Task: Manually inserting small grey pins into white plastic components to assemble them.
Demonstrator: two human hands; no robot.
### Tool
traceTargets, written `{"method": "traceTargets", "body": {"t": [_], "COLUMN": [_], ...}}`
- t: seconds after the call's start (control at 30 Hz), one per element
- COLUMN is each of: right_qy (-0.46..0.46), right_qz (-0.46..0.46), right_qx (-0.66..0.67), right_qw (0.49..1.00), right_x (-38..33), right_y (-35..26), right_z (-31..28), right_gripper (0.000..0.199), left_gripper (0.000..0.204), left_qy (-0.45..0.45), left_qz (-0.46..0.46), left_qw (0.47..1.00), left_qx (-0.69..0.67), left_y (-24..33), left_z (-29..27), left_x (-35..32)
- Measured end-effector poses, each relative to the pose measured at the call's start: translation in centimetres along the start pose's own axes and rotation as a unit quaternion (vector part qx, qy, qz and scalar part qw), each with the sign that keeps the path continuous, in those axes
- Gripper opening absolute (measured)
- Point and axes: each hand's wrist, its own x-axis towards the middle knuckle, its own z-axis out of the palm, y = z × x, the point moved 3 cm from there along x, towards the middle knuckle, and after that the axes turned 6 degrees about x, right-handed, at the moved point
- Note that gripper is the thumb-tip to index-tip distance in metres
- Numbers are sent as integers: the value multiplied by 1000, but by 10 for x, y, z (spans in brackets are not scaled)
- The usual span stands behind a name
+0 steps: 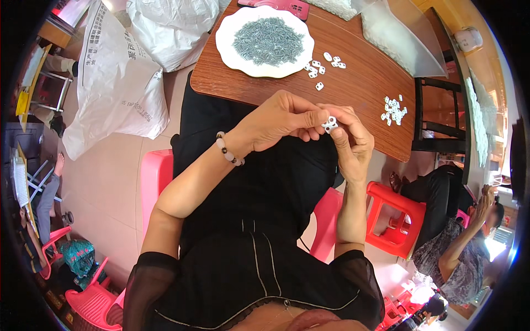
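Note:
Just past the table's near edge, above my lap, a small white plastic piece with round holes [330, 124] is pinched between both my hands. My left hand [284, 118], with a beaded bracelet at its wrist, closes thumb and fingers on it from the left. On the other side, my right hand [356, 140] grips it with thumb and curled forefinger. A white scalloped plate [225, 41] on the table bears a heap of small grey metal pieces that look like springs [270, 41]. Several similar white pieces [317, 70] lie beside the plate.
The brown wooden table [353, 88] carries another cluster of white pieces [393, 111] at its right end. Clear bags of white parts [392, 47] lie at the far side. Large white sacks [118, 83] stand left; a red stool [395, 218] and a seated person [458, 254] are right.

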Motion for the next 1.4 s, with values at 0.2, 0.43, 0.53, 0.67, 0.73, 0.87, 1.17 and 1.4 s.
{"method": "traceTargets", "body": {"t": [0.2,0.43,0.53,0.67,0.73,0.87,1.17,1.4], "right_qy": [11,35,42,28,26,-3,-4,11], "right_qz": [13,11,-2,5,16,-26,-41,-94], "right_qx": [11,0,-6,-43,-55,-95,-94,-167], "right_qw": [1000,999,999,999,998,995,995,981], "right_x": [-3,-6,-6,-8,-7,-1,-4,-7], "right_y": [1,0,1,2,3,-5,-8,-15], "right_z": [4,11,13,10,10,14,20,22], "right_gripper": [25,29,30,33,34,35,33,30], "left_gripper": [25,23,25,23,23,25,23,21], "left_qy": [18,69,88,105,106,98,86,105], "left_qz": [17,50,67,80,84,85,79,104], "left_qw": [998,992,990,990,990,992,993,989], "left_qx": [-66,-92,-89,-52,-44,-4,4,-7], "left_y": [-11,-12,-15,-11,-11,-9,-9,-8], "left_z": [4,12,12,14,13,10,8,17], "left_x": [-6,-11,-11,-13,-14,-15,-17,-22]}}
